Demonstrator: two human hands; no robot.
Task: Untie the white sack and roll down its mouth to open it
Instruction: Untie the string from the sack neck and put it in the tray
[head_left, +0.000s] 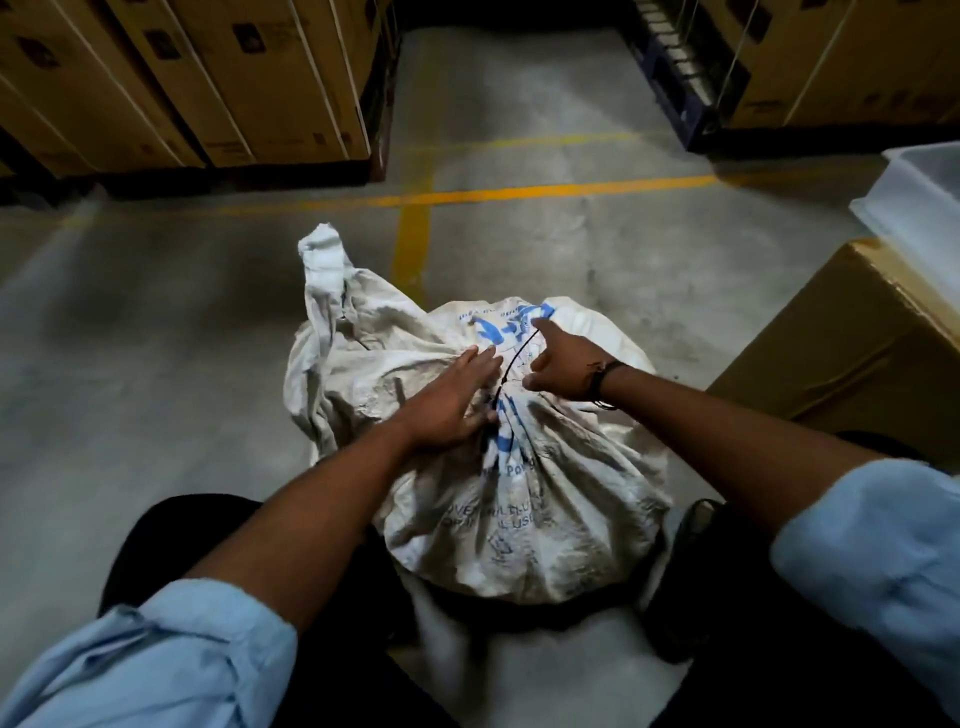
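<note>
White sack (519, 493) on the concrete floor (156, 312) between the person's knees, with both hands at its tied neck.

The sack is grubby woven white, printed in blue with grey lettering, bulging and creased into folds that gather at the middle, and a loose flap of its mouth stands up at the far left. The left hand (452, 400) lies flat on the cloth, fingers straight, just beside the knot. The right hand (561, 366) – forefinger out, other fingers curled – draws a thin black cord (511, 358) away from it.
</note>
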